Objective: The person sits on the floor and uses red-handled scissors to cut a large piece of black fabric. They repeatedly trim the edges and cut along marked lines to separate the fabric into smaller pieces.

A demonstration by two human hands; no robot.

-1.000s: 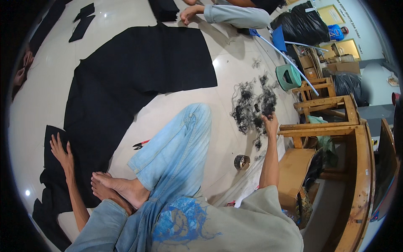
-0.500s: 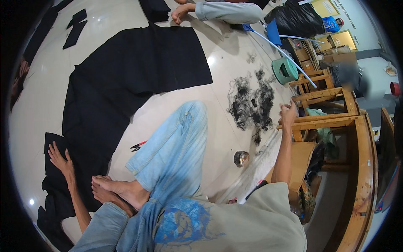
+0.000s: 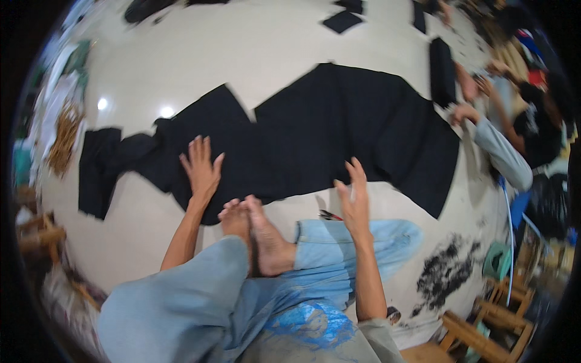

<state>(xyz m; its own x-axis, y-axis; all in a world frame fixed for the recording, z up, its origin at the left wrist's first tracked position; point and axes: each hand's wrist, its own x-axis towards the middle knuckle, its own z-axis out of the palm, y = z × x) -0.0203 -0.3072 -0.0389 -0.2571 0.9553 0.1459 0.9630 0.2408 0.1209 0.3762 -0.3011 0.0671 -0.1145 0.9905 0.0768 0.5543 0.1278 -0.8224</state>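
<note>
A long piece of black fabric (image 3: pixel 290 136) lies spread across the pale floor in front of my folded legs, its left end twisted and bunched. My left hand (image 3: pixel 203 169) rests on it, palm down with the fingers spread. Over the fabric's near edge, my right hand (image 3: pixel 356 202) is held with fingers apart and nothing in them; whether its fingertips touch the fabric I cannot tell. Beside that hand, close to my trouser leg, a small red-and-black cutting tool (image 3: pixel 330 215) lies on the floor, partly hidden.
Black thread scraps (image 3: pixel 448 270) are heaped at the right, near a green plastic stool (image 3: pixel 496 261) and wooden frames (image 3: pixel 490 330). Another person's hand (image 3: pixel 465 113) is close to the fabric's right end. Smaller black pieces (image 3: pixel 343 22) lie farther off.
My view has swung to the left. My right hand has come from beside the wooden furniture to the fabric's near edge. The left hand stays spread on the fabric.
</note>
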